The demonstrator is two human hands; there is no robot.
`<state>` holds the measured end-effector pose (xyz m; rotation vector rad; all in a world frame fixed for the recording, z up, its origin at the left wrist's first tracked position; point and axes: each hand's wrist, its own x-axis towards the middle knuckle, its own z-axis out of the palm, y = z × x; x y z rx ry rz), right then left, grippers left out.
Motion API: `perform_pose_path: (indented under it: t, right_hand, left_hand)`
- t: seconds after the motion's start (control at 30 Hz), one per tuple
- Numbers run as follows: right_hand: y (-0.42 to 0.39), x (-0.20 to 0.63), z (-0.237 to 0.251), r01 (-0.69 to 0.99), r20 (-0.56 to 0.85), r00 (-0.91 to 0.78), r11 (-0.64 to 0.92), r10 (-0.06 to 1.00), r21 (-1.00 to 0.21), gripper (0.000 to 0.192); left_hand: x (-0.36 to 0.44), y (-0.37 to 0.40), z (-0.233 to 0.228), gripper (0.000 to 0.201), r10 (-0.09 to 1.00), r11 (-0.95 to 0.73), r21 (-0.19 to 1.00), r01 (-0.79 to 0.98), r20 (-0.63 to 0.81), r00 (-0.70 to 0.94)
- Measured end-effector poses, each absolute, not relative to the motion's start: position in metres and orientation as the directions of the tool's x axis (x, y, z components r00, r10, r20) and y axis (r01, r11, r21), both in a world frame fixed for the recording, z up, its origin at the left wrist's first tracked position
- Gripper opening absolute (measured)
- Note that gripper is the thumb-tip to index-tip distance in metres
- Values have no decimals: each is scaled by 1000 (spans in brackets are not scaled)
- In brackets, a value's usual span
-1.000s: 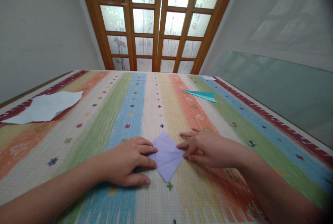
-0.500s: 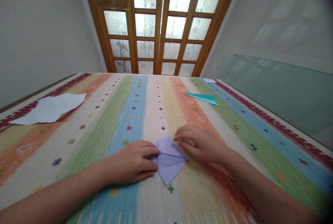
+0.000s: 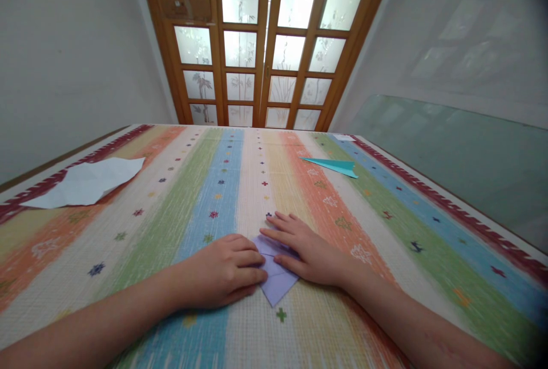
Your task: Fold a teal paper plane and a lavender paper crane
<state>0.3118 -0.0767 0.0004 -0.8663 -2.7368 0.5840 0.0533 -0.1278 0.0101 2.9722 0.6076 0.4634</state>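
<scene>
A folded piece of purple paper (image 3: 277, 287) lies flat on the striped tablecloth in front of me, with one corner pointing toward me and crease lines across it. My left hand (image 3: 233, 269) rests at its left corner, fingers closed together and holding that edge down. Across the upper right part of the paper lies my right hand (image 3: 302, 249), its fingers stretched out and slightly apart, thumb on the middle of the sheet. The paper's right corner and much of its far side are hidden under this hand.
Farther right on the tablecloth (image 3: 162, 335) lies a teal folded paper dart (image 3: 334, 167). A crumpled white sheet (image 3: 92, 181) is at the left. Wooden glass-paned doors (image 3: 261, 43) stand beyond the table, and a pale green glass panel (image 3: 449, 146) is along the right side.
My right hand has moved left from the paper's right edge onto its upper face, and its fingers have straightened. My left hand stays at the left corner, slightly farther over the paper.
</scene>
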Motion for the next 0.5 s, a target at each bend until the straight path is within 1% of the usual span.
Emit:
perform_pose_path:
  t: [0.1, 0.17, 0.27, 0.37, 0.5]
  right_hand:
    - [-77, 311, -2, 529, 35, -806, 744, 591, -408, 54]
    - [-78, 310, -4, 547, 15, -798, 735, 602, -400, 59]
    - [-78, 308, -8, 598, 9, -759, 703, 651, -386, 65]
    - [-78, 305, -10, 640, 20, -716, 667, 698, -381, 54]
    - [-77, 304, -10, 650, 38, -693, 647, 720, -399, 44]
  left_hand:
    - [55, -131, 9, 30, 393, -919, 130, 372, 261, 882]
    - [57, -133, 6, 28, 396, -918, 121, 377, 269, 878]
    - [58, -133, 3, 24, 395, -918, 93, 386, 302, 867]
    - [58, -131, 2, 22, 391, -919, 74, 388, 302, 869]
    - [57, -128, 3, 20, 395, -917, 78, 391, 309, 865]
